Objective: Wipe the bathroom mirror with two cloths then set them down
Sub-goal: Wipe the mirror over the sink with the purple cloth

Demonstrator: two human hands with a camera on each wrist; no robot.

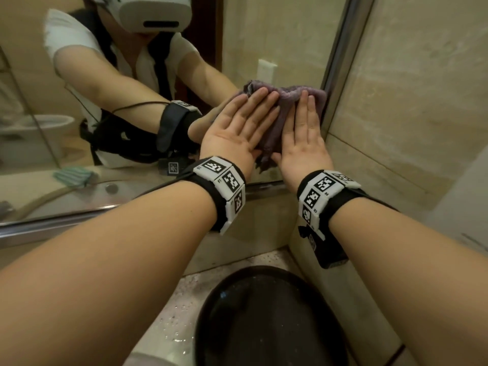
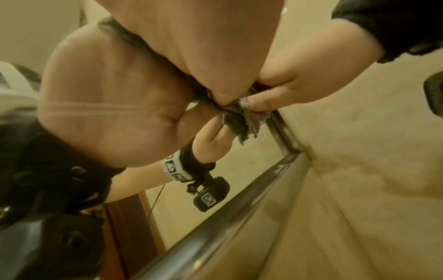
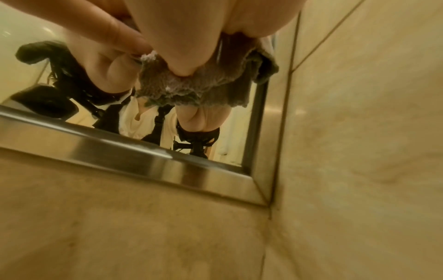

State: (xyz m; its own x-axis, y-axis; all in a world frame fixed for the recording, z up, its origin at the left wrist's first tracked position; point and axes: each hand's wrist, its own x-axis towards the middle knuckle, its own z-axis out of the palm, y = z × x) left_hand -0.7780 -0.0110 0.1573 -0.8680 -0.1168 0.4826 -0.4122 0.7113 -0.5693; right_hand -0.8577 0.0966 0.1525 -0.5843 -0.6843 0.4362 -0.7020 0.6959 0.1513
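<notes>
While wrist views lose it, a green cloth [image 1: 75,175] shows reflected overhead.

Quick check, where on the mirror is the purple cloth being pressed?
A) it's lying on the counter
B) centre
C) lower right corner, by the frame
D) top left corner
C: both hands, left hand and right hand, press the purple cloth flat against the mirror beside its right frame, near the bottom corner.

You have two hands on the glass: the left hand [image 1: 239,128] and the right hand [image 1: 303,136], each wearing one wristband, so two wristbands. One purple cloth [image 1: 280,112] sits under them at 12 o'clock. One mirror [image 1: 264,35] with one metal frame [image 1: 52,225]. One black basin [image 1: 272,320] lies at 6 o'clock on one desk [image 1: 174,320].
</notes>
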